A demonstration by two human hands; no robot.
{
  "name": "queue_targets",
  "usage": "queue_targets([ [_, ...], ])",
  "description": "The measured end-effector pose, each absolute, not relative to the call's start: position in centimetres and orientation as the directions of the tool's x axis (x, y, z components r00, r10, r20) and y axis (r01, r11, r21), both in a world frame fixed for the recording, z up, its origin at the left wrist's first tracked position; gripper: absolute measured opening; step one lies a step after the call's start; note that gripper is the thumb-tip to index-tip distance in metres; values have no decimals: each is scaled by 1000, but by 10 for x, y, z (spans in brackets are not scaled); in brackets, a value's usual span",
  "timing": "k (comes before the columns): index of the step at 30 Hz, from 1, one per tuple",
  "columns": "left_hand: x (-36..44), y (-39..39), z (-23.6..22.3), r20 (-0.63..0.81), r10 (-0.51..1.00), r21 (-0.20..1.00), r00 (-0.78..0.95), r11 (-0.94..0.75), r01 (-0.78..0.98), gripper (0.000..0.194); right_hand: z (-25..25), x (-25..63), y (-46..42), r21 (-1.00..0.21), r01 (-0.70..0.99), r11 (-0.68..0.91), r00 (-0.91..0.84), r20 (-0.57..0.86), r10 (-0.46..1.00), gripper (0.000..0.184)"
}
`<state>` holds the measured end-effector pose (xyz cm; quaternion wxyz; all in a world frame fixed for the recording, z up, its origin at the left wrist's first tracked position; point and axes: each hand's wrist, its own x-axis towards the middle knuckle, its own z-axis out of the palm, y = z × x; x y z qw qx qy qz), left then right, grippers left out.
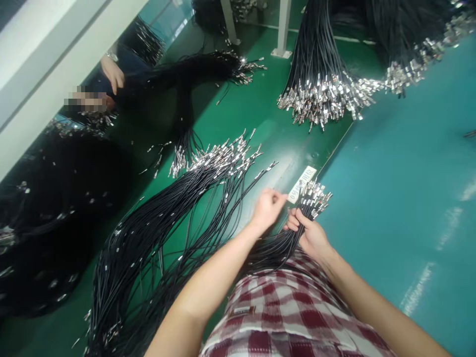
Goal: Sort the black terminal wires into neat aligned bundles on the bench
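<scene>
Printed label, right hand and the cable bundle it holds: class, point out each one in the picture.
Printed label (301, 184): head view, middle of its white face.
Right hand (315, 239): head view, back of the hand.
Cable bundle (315, 199): head view, silvery connector ends beyond the fingers.

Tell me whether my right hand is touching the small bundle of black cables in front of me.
Touching: the head view shows the right hand gripping the cable bundle, fingers curled around it near the metal ends.
</scene>
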<state>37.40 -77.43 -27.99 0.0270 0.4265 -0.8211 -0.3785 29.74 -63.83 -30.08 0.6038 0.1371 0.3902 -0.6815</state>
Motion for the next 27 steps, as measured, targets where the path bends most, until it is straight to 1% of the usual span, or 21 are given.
queue_targets([
  [1, 389, -785, -283, -247, -778, 557, -578, 375, -741, 19, -300, 298, -639, -357, 934, 21, -231, -648, -725, 29],
  [2, 404, -794, -286, -227, -836, 442, -500, 369, -818, 20, -300, 298, -639, -349, 937, 8, -234, -645, -728, 30],
  [3, 419, -801, -289, -243, -875, 330, -419, 332, -884, 21, -300, 298, -639, -343, 939, 1, -236, -647, -725, 31],
  [4, 432, -804, -291, -289, -887, 252, -359, 292, -923, 20, -302, 299, -639, -343, 939, -4, -244, -660, -711, 31],
  [5, 444, -802, -292, -345, -877, 224, -334, 268, -937, 15, -304, 299, -640, -347, 938, -1, -252, -679, -689, 30],
  [6, 452, -796, -292, -390, -851, 247, -352, 271, -930, 11, -306, 299, -640, -351, 936, 4, -260, -703, -661, 29],
  [7, 458, -785, -291, -412, -814, 306, -410, 300, -904, 11, -308, 298, -641, -355, 935, 13, -268, -729, -630, 29],
  [9, 464, -754, -286, -401, -713, 425, -574, 410, -807, 14, -310, 296, -643, -363, 931, 36, -278, -769, -576, 32],
  [10, 464, -737, -283, -403, -645, 456, -650, 474, -753, 15, -311, 296, -644, -366, 929, 49, -277, -778, -564, 33],
  [12, 464, -709, -278, -437, -491, 475, -753, 585, -657, 13, -310, 295, -645, -377, 924, 68, -279, -783, -556, 30],
  [13, 464, -703, -277, -446, -438, 479, -780, 619, -622, 13, -309, 296, -646, -385, 921, 61, -289, -780, -556, 29],
  [14, 464, -702, -277, -439, -419, 487, -794, 632, -603, 13, -308, 297, -646, -391, 920, 37, -307, -773, -555, 28],
  [15, 465, -707, -279, -412, -441, 496, -797, 625, -603, 15, -307, 299, -646, -396, 918, 1, -330, -767, -550, 28],
  [17, 466, -732, -289, -316, -577, 489, -754, 582, -650, 17, -306, 302, -646, -398, 914, -75, -373, -753, -542, 30],
  [18, 467, -749, -297, -267, -653, 458, -709, 562, -689, 16, -306, 303, -645, -395, 913, -99, -382, -749, -540, 32],
  [20, 469, -784, -317, -216, -747, 324, -628, 552, -768, 11, -307, 304, -645, -379, 919, -108, -374, -754, -540, 35],
  [22, 468, -809, -335, -232, -769, 186, -596, 566, -803, 9, -309, 303, -644, -361, 927, -96, -353, -760, -546, 35],
  [23, 468, -817, -342, -246, -766, 147, -593, 575, -805, 10, -309, 302, -644, -352, 932, -89, -341, -763, -549, 35],
  [25, 466, -821, -350, -252, -761, 126, -598, 587, -800, 12, -310, 301, -644, -337, 938, -84, -326, -767, -552, 34],
  [27, 465, -817, -352, -227, -777, 117, -588, 577, -808, 14, -310, 300, -644, -322, 942, -91, -318, -775, -546, 35],
])
